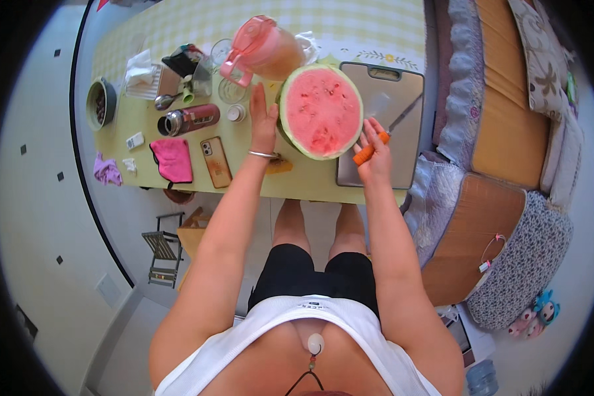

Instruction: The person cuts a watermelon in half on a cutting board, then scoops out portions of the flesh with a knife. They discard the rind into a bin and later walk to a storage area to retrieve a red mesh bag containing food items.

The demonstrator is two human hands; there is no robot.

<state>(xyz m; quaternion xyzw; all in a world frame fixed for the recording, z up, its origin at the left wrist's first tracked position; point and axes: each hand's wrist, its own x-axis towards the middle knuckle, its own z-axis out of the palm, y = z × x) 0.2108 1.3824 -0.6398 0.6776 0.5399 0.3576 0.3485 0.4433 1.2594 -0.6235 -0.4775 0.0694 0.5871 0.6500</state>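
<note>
A halved watermelon (321, 111) rests on the table, its red cut face up and its green rind showing around the edge. Against or close beside its left side is my left hand (264, 122), fingers stretched out and holding nothing. At the melon's lower right, my right hand (375, 158) has its fingers over the orange handle of a knife (363, 156); part of the handle is hidden by them. The blade points up and right over a grey cutting board (376, 175), which lies partly under the melon's right side.
Behind the melon stands a pink-lidded pitcher (277, 53). Left of it are drinking glasses (231, 91), a dark red thermos (195, 119), a phone (216, 162), a pink cloth (171, 160) and a bowl (101, 103). A cushioned sofa (508, 99) runs along the right.
</note>
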